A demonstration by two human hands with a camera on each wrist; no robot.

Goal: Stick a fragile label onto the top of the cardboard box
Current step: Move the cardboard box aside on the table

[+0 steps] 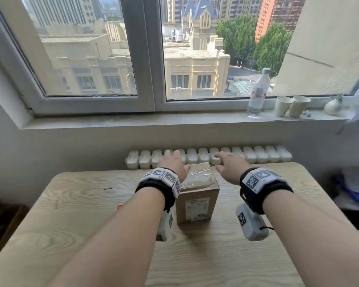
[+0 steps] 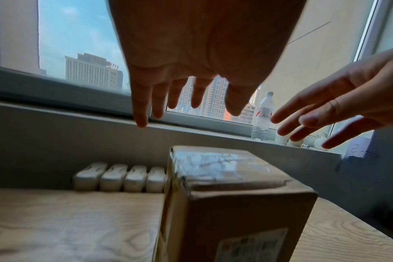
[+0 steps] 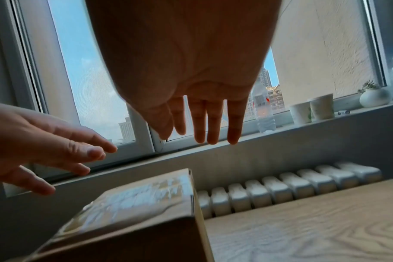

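A brown cardboard box [image 1: 197,191] stands upright in the middle of the wooden table [image 1: 75,206]. Its top is sealed with shiny clear tape and a printed shipping label is on its near face. My left hand [image 1: 173,161] hovers just left of the box top with fingers spread and straight, holding nothing. My right hand [image 1: 226,163] hovers just right of it, likewise with straight fingers and nothing in it. The wrist views show the box [image 2: 231,193] [image 3: 132,212] below both palms. A small orange-red item [image 1: 119,207] peeks out beside my left forearm, mostly hidden.
A white radiator [image 1: 257,155] runs behind the table's far edge. On the window sill stand a water bottle [image 1: 257,94], two paper cups [image 1: 291,106] and a small white vase [image 1: 333,106]. Dark furniture sits at left, blue items at right.
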